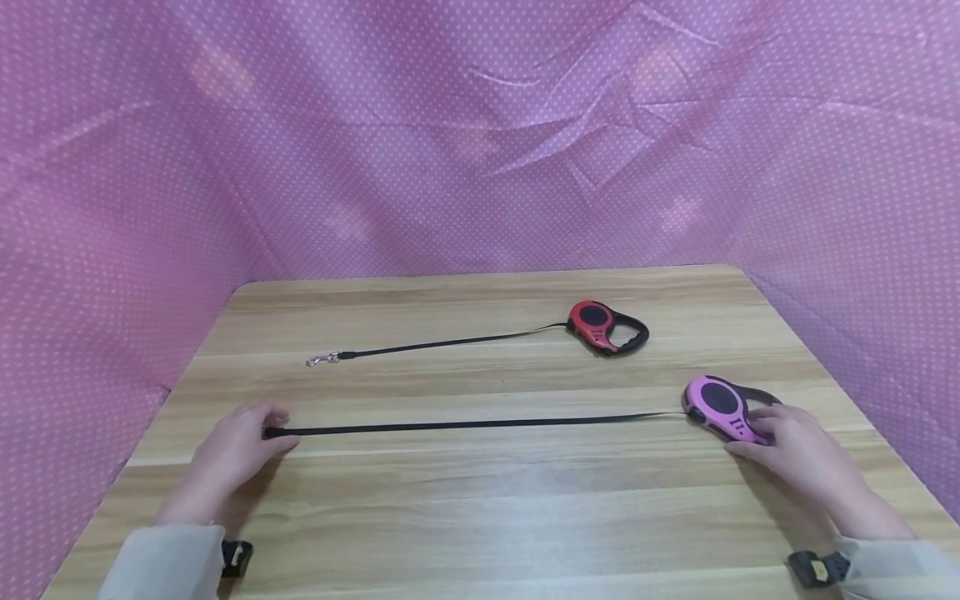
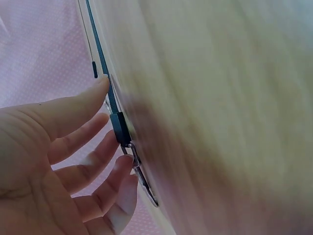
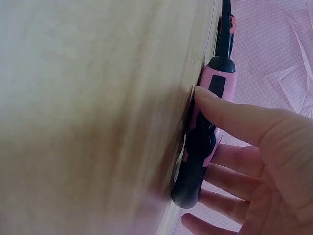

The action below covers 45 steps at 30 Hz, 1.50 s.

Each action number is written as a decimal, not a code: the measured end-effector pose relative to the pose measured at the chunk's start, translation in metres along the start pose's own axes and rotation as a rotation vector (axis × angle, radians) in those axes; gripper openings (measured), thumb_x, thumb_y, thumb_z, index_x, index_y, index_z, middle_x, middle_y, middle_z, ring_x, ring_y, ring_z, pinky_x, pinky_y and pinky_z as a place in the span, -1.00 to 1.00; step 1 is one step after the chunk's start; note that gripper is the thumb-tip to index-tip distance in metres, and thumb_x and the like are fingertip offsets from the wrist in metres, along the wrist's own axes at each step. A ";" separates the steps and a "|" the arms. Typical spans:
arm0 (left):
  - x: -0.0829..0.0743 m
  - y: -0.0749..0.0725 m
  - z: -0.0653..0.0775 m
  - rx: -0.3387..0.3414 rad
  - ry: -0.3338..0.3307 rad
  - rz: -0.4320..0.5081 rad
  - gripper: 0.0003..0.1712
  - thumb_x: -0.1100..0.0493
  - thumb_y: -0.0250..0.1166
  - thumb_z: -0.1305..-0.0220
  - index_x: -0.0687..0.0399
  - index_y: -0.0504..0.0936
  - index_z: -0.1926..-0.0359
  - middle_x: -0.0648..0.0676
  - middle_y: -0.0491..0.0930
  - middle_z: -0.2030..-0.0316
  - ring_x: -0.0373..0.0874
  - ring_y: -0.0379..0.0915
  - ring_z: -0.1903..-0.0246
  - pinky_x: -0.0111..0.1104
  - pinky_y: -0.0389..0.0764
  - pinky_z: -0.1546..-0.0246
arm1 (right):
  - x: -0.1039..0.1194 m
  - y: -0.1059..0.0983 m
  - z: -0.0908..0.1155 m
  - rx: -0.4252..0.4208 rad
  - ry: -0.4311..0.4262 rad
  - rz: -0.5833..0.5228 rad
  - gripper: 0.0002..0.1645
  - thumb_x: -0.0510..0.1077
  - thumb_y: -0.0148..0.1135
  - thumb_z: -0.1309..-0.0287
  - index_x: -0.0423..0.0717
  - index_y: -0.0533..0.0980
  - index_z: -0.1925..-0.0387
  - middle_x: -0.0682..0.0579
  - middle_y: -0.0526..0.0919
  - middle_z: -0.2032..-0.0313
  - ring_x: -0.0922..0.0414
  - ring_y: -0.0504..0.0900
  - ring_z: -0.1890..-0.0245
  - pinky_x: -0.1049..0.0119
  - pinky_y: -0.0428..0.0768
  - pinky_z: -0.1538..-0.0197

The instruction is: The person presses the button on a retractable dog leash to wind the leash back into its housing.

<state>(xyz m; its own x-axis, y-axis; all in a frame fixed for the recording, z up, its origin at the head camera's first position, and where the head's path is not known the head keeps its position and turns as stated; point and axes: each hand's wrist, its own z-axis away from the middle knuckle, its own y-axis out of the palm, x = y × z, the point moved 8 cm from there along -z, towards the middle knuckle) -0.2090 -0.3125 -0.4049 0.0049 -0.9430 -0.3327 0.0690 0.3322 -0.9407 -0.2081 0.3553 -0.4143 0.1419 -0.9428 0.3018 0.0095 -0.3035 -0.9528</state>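
Observation:
A pink retractable dog leash (image 1: 720, 398) with a dark round centre and black handle lies flat at the right of the table. My right hand (image 1: 798, 450) holds its casing, the thumb on the near side and the fingers across; their tips are hidden behind it in the right wrist view. The leash's black strap (image 1: 465, 425) runs straight leftward to my left hand (image 1: 236, 446). In the left wrist view the thumb and fingers stand apart, lightly touching the strap's black end piece (image 2: 120, 128) and metal clip (image 2: 139, 171).
Farther back lies a red retractable leash (image 1: 592, 323) with its strap (image 1: 450, 342) drawn out leftward to a metal clip (image 1: 322, 359). The wooden table (image 1: 480, 517) is enclosed by pink dotted cloth (image 1: 480, 167) at the back and both sides.

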 end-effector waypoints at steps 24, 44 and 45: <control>0.036 0.000 -0.003 0.149 -0.100 0.046 -0.48 -0.22 0.40 -0.14 0.17 0.62 0.25 0.26 0.64 0.23 0.18 0.54 0.20 0.15 0.52 0.10 | 0.002 -0.006 -0.001 0.002 -0.081 0.098 -0.48 0.07 0.49 0.02 -0.32 0.65 0.25 -0.28 0.66 0.15 -0.32 0.57 0.07 -0.29 0.52 0.04; 0.027 0.013 0.001 0.213 -0.124 0.180 -0.56 -0.18 0.18 -0.39 0.14 0.48 0.30 0.01 0.59 0.47 -0.13 0.44 0.52 -0.33 0.47 0.53 | 0.008 -0.008 0.002 -0.041 -0.151 0.148 -0.61 0.14 0.44 -0.06 0.09 0.46 0.62 0.17 0.47 0.58 0.21 0.36 0.53 0.28 0.37 0.42; 0.026 0.014 0.001 0.209 -0.120 0.180 -0.55 -0.18 0.17 -0.40 0.14 0.48 0.29 0.00 0.59 0.47 -0.13 0.45 0.52 -0.34 0.47 0.52 | 0.007 -0.007 0.002 -0.035 -0.141 0.135 -0.58 0.15 0.41 -0.10 0.08 0.42 0.63 0.17 0.43 0.60 0.21 0.33 0.54 0.31 0.34 0.43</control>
<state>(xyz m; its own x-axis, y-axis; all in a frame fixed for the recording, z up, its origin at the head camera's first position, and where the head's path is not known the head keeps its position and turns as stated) -0.2071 -0.3328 -0.4265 0.1532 -0.8686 -0.4712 0.2598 0.4955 -0.8289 -0.2049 0.3508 -0.4054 0.2765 -0.9473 0.1616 -0.0530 -0.1830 -0.9817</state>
